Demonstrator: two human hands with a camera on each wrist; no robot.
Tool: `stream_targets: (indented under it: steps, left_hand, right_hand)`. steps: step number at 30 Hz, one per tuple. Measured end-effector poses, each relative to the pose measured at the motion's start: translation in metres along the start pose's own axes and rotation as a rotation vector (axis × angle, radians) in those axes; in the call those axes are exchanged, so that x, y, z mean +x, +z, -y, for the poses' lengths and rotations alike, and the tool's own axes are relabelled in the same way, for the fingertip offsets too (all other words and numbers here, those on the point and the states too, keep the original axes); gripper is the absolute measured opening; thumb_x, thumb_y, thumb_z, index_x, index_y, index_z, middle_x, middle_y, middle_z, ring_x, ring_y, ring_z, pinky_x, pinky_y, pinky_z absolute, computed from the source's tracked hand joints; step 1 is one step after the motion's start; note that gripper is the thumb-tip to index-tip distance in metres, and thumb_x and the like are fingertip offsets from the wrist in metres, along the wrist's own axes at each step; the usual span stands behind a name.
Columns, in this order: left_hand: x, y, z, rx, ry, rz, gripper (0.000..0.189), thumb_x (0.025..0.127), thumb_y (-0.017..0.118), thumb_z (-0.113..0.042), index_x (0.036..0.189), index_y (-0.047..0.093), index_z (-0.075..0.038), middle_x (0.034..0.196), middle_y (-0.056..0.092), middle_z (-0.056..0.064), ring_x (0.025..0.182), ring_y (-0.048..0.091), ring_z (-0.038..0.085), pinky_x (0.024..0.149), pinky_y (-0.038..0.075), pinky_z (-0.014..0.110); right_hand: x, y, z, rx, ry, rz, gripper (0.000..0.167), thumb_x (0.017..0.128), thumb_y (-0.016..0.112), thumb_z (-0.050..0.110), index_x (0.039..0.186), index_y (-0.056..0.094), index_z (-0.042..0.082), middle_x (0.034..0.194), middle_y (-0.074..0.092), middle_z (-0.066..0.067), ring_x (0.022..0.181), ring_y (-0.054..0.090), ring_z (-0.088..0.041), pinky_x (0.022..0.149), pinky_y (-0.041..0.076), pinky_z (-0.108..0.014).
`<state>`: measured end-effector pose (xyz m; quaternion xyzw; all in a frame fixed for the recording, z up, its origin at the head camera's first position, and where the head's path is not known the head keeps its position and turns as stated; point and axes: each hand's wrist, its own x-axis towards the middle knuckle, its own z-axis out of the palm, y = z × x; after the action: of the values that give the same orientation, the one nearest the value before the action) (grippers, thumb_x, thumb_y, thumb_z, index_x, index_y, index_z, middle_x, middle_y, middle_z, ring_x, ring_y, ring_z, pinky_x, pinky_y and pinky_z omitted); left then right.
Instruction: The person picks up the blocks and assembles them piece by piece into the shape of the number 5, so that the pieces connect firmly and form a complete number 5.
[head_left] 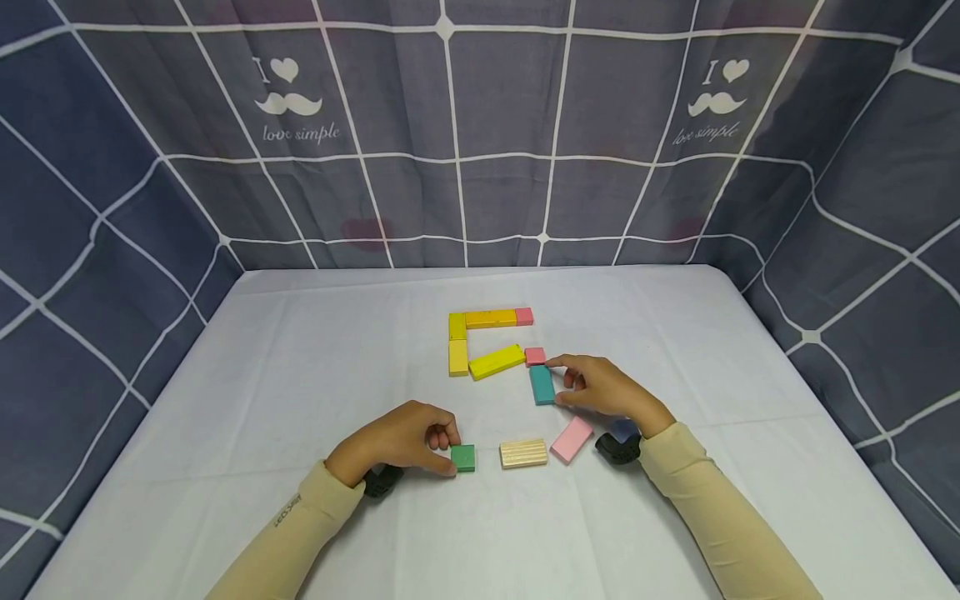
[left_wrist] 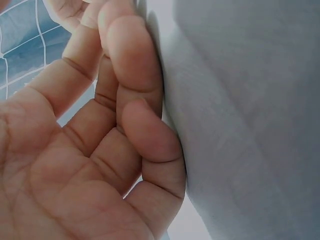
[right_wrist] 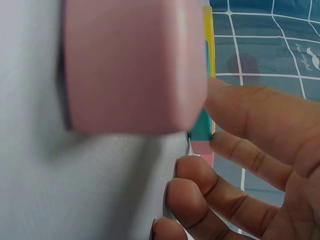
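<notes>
In the head view my left hand [head_left: 408, 435] pinches a small green block [head_left: 463, 458] between thumb and index finger. The left wrist view shows that hand's curled fingers [left_wrist: 137, 55] low over the cloth, with the block hidden. My right hand [head_left: 603, 387] touches the right side of a teal block [head_left: 542, 386]. Its index fingertip lies by the teal block's far end, beside a small pink block [head_left: 535, 357], and its thumb by the near end. Close to the right wrist camera, a longer pink block [right_wrist: 125, 65] fills much of the view.
Yellow blocks [head_left: 457, 357] and an orange-yellow bar [head_left: 491, 318] form a corner, with a pink piece [head_left: 524, 317] at the bar's end. A slanted bright yellow block [head_left: 497, 362] lies below. A ridged wooden block [head_left: 523, 453] lies between the hands on the white cloth [head_left: 337, 333].
</notes>
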<state>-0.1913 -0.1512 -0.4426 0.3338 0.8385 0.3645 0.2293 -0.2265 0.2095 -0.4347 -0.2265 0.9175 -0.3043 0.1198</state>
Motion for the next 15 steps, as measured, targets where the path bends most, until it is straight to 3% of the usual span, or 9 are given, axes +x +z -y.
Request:
stream_targets:
  steps: [15]
  left_hand:
    - [0.0009, -0.0005, -0.0012, 0.009, 0.010, 0.007, 0.022, 0.084, 0.094, -0.014, 0.095, 0.075, -0.012, 0.083, 0.061, -0.007, 0.079, 0.055, 0.007, 0.073, 0.049, 0.023]
  right_hand:
    - [0.0007, 0.0019, -0.0011, 0.008, -0.005, 0.001, 0.053, 0.097, 0.081, 0.012, 0.144, 0.063, 0.000, 0.094, 0.060, -0.003, 0.078, 0.051, -0.016, 0.072, 0.044, -0.031]
